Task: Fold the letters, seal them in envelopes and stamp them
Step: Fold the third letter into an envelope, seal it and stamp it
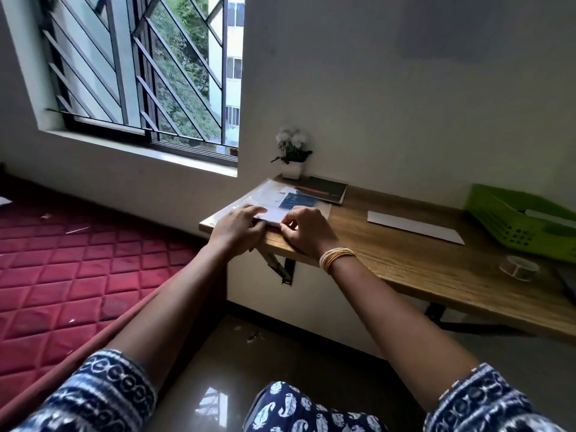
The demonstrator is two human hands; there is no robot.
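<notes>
- Closest in, two patterned blue sleeves frame the view, with both bare forearms reaching out over a glossy floor (237, 363).
- Off to the left, a red quilted mattress (71, 269) lies at floor level.
- At the near left corner of the wooden desk (414, 269), both hands meet on a white folded letter (271, 217).
- The left hand (238, 227) lies over the paper's left end, fingers curled around its edge and gripping it.
- The right hand (304, 227), bangles (335, 258) on the wrist, pinches the paper's right end between thumb and bent fingers.
- The letter rests on a clear plastic sleeve of printed sheets (286, 198) at that same corner.
- To the right, a roll of clear tape (519, 267) stands near the desk's front edge.
- Mid-desk, a long white envelope (414, 227) lies flat, well apart from the hands.
- Beyond it, a green plastic basket (514, 226) sits by the wall.
- At the back, a dark notebook (324, 189) with a red pen on it, and a small potted plant (292, 154) in the corner.
- Farthest left, a barred window (140, 76).
</notes>
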